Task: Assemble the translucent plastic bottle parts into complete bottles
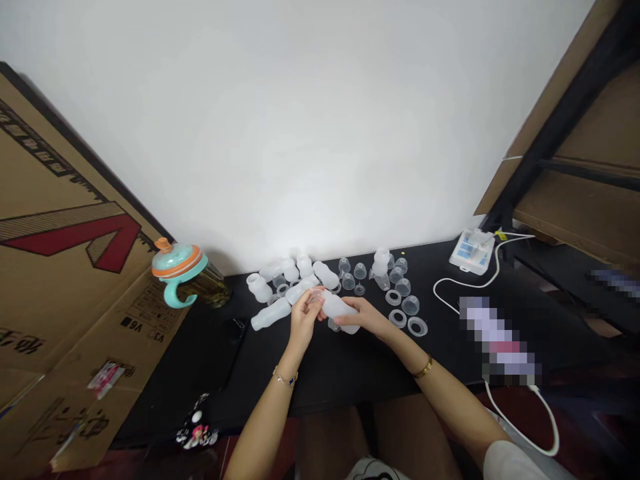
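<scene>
Black table [320, 380]: lidded jug [187, 273] far left. Milky bottles [273, 313] clustered at centre, some standing, some lying. Right of them, clear domes [411, 305], pale rings [417, 326]. Far right, white box [472, 252]; pixelated item [500, 340] nearer.

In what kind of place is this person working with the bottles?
Probably an improvised assembly corner, perhaps at home or in a small workshop: a black table against a bare wall, loose bottle parts like clear rings, and a big printed cardboard box beside them.
</scene>
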Demonstrator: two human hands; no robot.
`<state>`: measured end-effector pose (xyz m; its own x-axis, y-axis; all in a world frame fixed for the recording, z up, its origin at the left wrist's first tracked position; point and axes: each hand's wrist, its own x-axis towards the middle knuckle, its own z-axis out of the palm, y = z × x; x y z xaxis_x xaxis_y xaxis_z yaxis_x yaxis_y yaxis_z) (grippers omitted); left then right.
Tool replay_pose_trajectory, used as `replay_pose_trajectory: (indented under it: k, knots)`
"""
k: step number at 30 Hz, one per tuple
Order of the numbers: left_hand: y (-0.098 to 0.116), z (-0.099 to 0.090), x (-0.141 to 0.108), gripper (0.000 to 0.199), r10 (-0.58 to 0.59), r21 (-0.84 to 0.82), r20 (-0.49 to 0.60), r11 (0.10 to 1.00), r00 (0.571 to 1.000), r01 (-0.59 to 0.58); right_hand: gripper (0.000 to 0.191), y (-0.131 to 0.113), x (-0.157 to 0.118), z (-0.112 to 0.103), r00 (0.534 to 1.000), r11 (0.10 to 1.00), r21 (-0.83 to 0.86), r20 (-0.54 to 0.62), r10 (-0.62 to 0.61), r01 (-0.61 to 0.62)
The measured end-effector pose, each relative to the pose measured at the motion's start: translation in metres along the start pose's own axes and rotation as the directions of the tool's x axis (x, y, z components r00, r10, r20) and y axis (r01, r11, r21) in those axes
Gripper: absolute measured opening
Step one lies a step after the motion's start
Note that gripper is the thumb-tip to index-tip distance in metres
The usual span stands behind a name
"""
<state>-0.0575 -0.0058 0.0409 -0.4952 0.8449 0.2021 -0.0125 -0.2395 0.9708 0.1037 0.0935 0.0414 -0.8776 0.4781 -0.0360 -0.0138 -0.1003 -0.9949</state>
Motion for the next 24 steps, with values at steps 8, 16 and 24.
replay_pose_trajectory:
  k: [8, 16, 24]
  knots:
    - [-0.0026, -0.0022, 0.0007, 0.042, -0.006, 0.000, 0.017, 1.000, 1.000, 0.006, 0.047, -0.0057, -0.0043, 0.0018, 0.998, 0.995, 0.088, 0.037, 0.054, -0.057]
    - [-0.0021, -0.0036, 0.0008, 0.041, 0.012, 0.024, 0.025, 1.000, 1.000, -0.013, 0.046, -0.0084, -0.0060, 0.0051, 0.995, 0.981, 0.171, 0.060, 0.085, -0.094]
    - [-0.0026, -0.0050, 0.0009, 0.042, -0.010, 0.015, 0.042, 1.000, 0.999, 0.009, 0.044, -0.0028, -0.0042, 0.0012, 0.989, 0.969, 0.211, 0.109, 0.105, -0.126]
